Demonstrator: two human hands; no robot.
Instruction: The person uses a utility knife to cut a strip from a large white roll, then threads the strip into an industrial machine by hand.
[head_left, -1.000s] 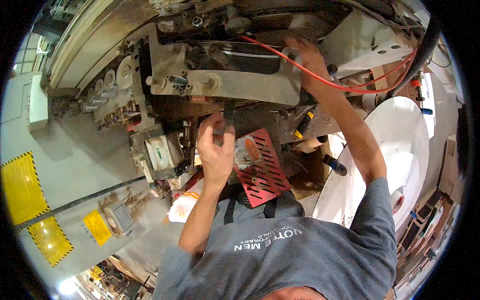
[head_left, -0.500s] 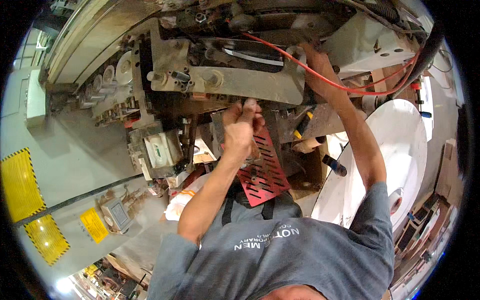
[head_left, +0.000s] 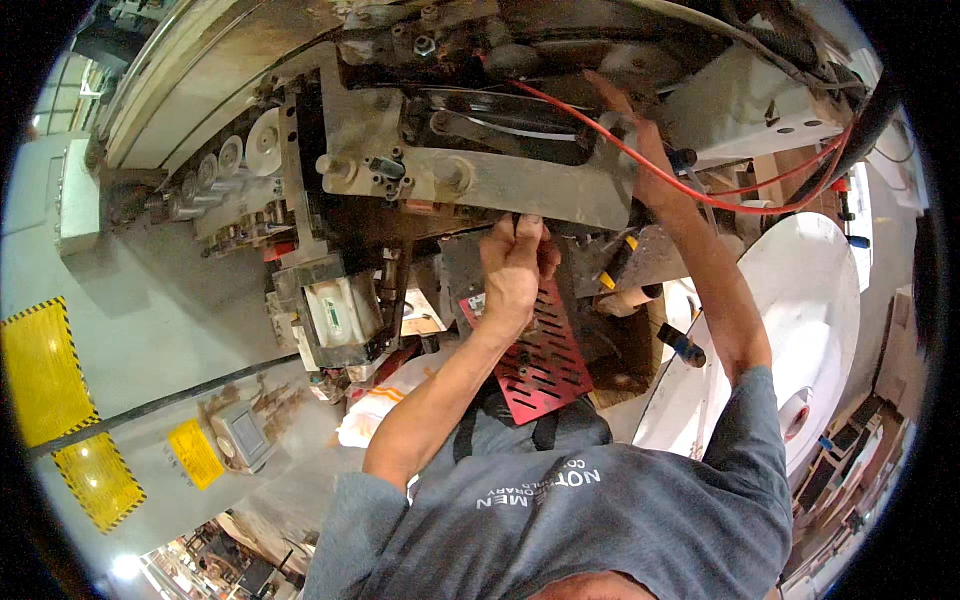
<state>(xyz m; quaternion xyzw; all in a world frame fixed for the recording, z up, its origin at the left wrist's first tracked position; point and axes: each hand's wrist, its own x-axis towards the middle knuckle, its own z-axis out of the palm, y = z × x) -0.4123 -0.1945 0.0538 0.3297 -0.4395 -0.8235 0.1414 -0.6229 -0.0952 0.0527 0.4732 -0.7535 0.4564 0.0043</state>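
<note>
Hands [head_left: 514, 262] [head_left: 616, 98]: two, near metal bracket [head_left: 530, 185], one; red plate [head_left: 550, 375], one

The left hand [head_left: 514, 268] is now farther right, covering part of the red slotted plate [head_left: 545, 376], its fingers drawn together at the metal bar's [head_left: 545, 187] lower edge.

Grey-beige machine bracket [head_left: 530, 183] at twelve o'clock; red hose [head_left: 640, 160] at two; white disc [head_left: 825, 290] at three; red plate [head_left: 552, 385] with dark slanted slots at five; grey shirt [head_left: 590, 535], white-lettered, at six; yellow panel [head_left: 45, 370], black-and-yellow-striped along its edges, at nine.
</note>
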